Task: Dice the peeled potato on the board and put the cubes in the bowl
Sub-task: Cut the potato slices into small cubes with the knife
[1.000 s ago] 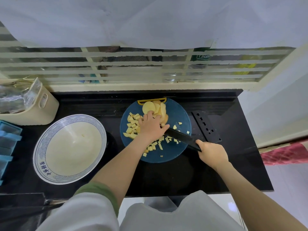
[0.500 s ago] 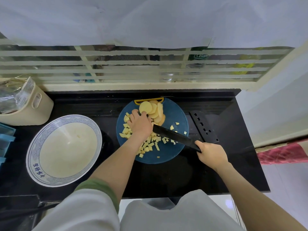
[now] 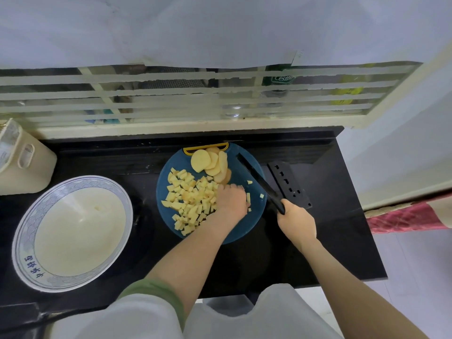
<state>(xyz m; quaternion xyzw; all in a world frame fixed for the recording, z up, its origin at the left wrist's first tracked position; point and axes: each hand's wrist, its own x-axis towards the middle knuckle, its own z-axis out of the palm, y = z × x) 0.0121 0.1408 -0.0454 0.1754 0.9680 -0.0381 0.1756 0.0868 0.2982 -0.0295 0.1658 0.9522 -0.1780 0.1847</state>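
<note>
On the round blue cutting board (image 3: 244,228) lies a heap of yellow potato cubes (image 3: 188,196). Several round potato slices (image 3: 210,162) are stacked at the board's far edge. My left hand (image 3: 232,199) sits on the right side of the heap, its fingers curled down over a few cubes. My right hand (image 3: 297,218) grips the handle of a black knife (image 3: 256,179). The blade is raised over the board's right edge and points away from me. The large white bowl with a blue rim (image 3: 73,182) stands left of the board and holds no cubes.
A black perforated knife sheath (image 3: 289,184) lies on the black counter just right of the board. A cream container (image 3: 27,165) stands at the far left. A barred window ledge runs behind the counter, and the counter's front edge is near my body.
The knife has swung off the potato to the board's right edge. My left hand moved from the slices toward the near right of the board, uncovering the heap of cubes.
</note>
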